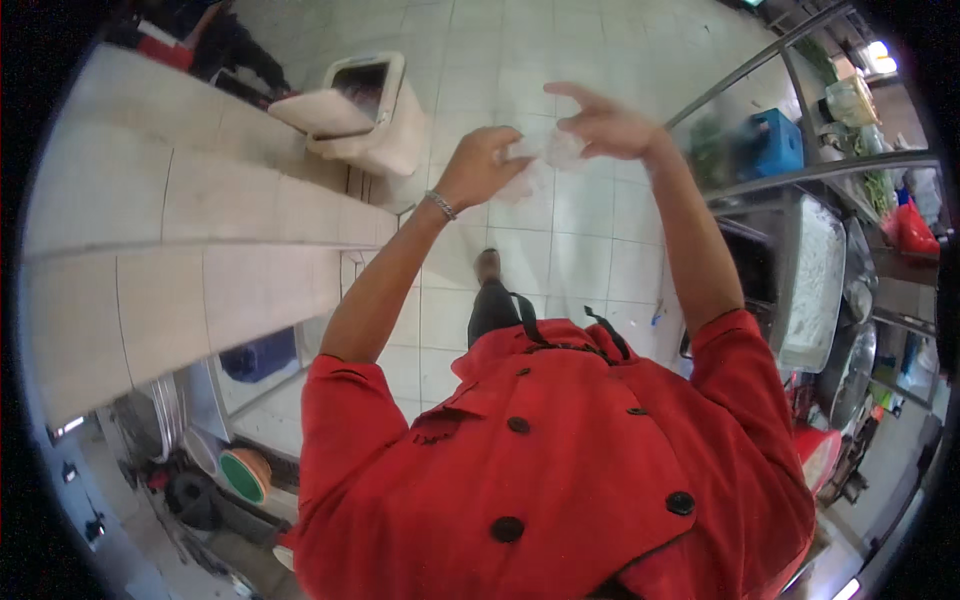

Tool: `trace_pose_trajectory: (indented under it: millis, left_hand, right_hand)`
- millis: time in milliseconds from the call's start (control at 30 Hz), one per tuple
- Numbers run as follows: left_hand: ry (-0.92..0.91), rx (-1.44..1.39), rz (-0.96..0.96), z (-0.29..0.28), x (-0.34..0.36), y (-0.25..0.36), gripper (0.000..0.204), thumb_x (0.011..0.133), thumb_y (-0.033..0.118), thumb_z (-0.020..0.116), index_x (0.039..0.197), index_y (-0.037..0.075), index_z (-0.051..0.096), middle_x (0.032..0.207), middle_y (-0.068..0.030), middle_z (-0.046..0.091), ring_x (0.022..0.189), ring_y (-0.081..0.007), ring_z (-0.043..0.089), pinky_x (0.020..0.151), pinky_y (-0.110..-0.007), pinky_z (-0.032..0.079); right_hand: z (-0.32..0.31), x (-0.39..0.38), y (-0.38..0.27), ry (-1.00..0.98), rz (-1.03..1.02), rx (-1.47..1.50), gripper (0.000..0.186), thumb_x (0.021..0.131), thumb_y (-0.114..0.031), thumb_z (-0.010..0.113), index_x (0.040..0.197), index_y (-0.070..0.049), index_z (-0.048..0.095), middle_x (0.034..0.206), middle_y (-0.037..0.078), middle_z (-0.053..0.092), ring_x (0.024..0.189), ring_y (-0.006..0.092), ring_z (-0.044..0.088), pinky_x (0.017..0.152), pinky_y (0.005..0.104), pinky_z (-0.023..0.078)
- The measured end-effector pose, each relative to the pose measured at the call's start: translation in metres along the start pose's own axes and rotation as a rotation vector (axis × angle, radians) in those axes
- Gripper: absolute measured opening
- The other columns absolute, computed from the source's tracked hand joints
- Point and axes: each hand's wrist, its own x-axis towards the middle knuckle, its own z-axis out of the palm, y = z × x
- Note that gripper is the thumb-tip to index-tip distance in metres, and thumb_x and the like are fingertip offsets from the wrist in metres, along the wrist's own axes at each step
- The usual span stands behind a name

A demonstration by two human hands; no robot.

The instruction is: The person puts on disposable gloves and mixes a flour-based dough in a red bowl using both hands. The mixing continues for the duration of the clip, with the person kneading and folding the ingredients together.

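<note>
Both arms are stretched out in front of me above the tiled floor. My left hand (483, 166), with a chain bracelet on its wrist, is curled with thumb and fingers round a crumpled piece of thin clear plastic (522, 183). To its right, my right hand (612, 126) has its index finger stretched out, while the thumb and other fingers close on thin clear plastic (565, 148). The plastic is blurred and see-through. Whether it is one piece or two, a bag or a glove, I cannot make out.
A white bin (390, 130) with its lid tilted up stands ahead on the left, beside a long tiled counter (240, 200). On the right runs a metal rack with a blue crate (777, 143) and a large white tray (812, 280). Another person (235, 50) is at the far left.
</note>
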Motion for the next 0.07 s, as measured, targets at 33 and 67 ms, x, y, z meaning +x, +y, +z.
trace_pose_trajectory:
  millis: [33, 67]
  left_hand:
    - [-0.037, -0.024, -0.045, -0.015, 0.016, -0.016, 0.029, 0.081, 0.024, 0.072, 0.102, 0.004, 0.067, 0.097, -0.0128, 0.067, 0.091, -0.0222, 0.062, 0.086, -0.038, 0.046]
    - [-0.075, -0.047, -0.091, -0.030, 0.034, -0.032, 0.033, 0.081, 0.025, 0.072, 0.107, 0.005, 0.066, 0.103, -0.0129, 0.068, 0.099, -0.0213, 0.061, 0.088, -0.039, 0.045]
  right_hand:
    - [-0.007, 0.018, -0.005, 0.078, -0.023, 0.026, 0.072, 0.086, -0.020, 0.064, 0.148, -0.012, 0.028, 0.100, 0.009, 0.060, 0.083, 0.0137, 0.055, 0.068, 0.0277, 0.049]
    - [-0.011, 0.036, -0.008, 0.157, -0.045, 0.052, 0.072, 0.089, -0.020, 0.065, 0.150, -0.017, 0.027, 0.101, 0.009, 0.062, 0.085, 0.0142, 0.057, 0.071, 0.0269, 0.052]
